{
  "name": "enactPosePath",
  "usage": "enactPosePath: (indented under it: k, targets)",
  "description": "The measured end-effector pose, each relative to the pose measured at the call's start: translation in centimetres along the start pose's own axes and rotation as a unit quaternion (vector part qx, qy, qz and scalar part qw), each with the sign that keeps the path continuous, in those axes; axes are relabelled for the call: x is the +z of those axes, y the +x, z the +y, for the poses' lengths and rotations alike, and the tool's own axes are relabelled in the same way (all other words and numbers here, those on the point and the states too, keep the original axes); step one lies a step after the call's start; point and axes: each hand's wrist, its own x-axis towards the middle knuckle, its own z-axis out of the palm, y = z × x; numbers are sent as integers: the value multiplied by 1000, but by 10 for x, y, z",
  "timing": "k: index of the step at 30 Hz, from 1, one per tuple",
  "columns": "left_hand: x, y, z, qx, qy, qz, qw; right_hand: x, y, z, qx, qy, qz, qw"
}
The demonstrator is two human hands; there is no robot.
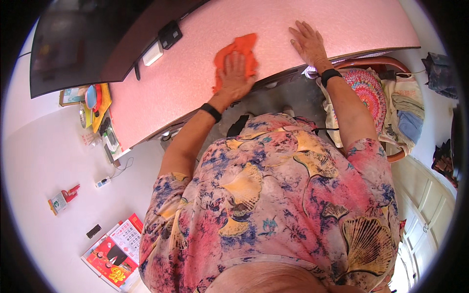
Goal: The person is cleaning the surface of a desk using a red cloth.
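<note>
My left hand (234,75) lies flat on a crumpled orange cloth (246,43), pressing it against a pink tabletop (176,88). That hand is slightly blurred, and the cloth spreads out beyond the fingers on both sides. Farther right, near the front edge, my right hand (309,44) rests palm down on the bare pink surface with its fingers spread. It holds nothing. Each wrist wears a black band.
A large dark television screen (84,44) stands at the back left, with a white box (153,54) and a black box (170,34) beside it. A chair with a colourful round cushion (364,93) and folded cloths (408,122) sits right. Small items (110,137) crowd the left end.
</note>
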Motion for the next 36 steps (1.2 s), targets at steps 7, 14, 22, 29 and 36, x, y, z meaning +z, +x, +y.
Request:
enactPosePath:
  k: [7, 14, 22, 29, 36]
  targets:
    - [-6, 14, 6, 84, 36, 15, 996, 7, 6, -1, -13, 4, 5, 1000]
    - [-11, 8, -39, -62, 16, 35, 997, 13, 3, 23, -15, 16, 1, 1000]
    - [-6, -57, -130, -264, 97, 29, 959, 25, -1, 68, -25, -1, 4, 1000]
    - [36, -202, -345, -246, -551, 357, 713, 20, 16, 82, -69, 13, 27, 997]
    - [-95, -235, -246, -144, -768, 452, 432, 6, -10, 136, -77, 4, 49, 996]
